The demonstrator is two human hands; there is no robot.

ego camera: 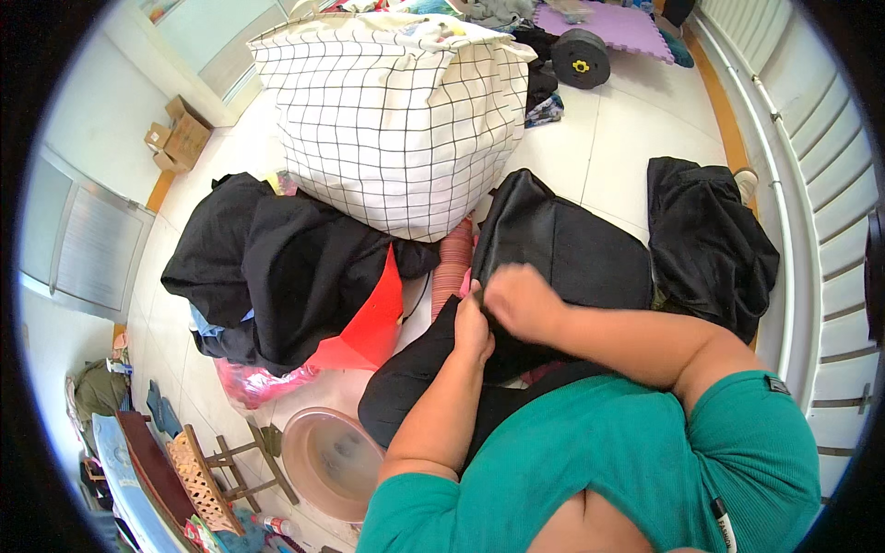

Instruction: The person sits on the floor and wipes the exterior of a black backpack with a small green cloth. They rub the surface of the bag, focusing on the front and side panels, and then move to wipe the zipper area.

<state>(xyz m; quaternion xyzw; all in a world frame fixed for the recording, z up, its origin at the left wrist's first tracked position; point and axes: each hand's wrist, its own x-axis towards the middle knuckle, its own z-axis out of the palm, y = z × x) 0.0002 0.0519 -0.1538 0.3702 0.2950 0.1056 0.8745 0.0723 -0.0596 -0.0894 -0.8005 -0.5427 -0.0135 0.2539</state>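
My left hand [474, 323] pinches the edge of a black garment [567, 242] that spreads over my lap and away to the upper right. My right hand [520, 301] is close beside it, blurred, with its fingers curled at the same edge; whether it grips the cloth cannot be told. Left of my hands lies a heap of black cloth [290, 263] with a red piece [373, 318] sticking out from under it. Another folded black garment [705, 242] rests to the right.
Ahead stands a large white checked fabric bag [401, 117], stuffed full. A plastic basin [297, 477] is at the lower left beside a wooden stool [200, 477]. Pipes and a radiator [830, 228] line the right wall. A cardboard box [185, 138] and a dumbbell-like black roll [581, 59] lie farther off.
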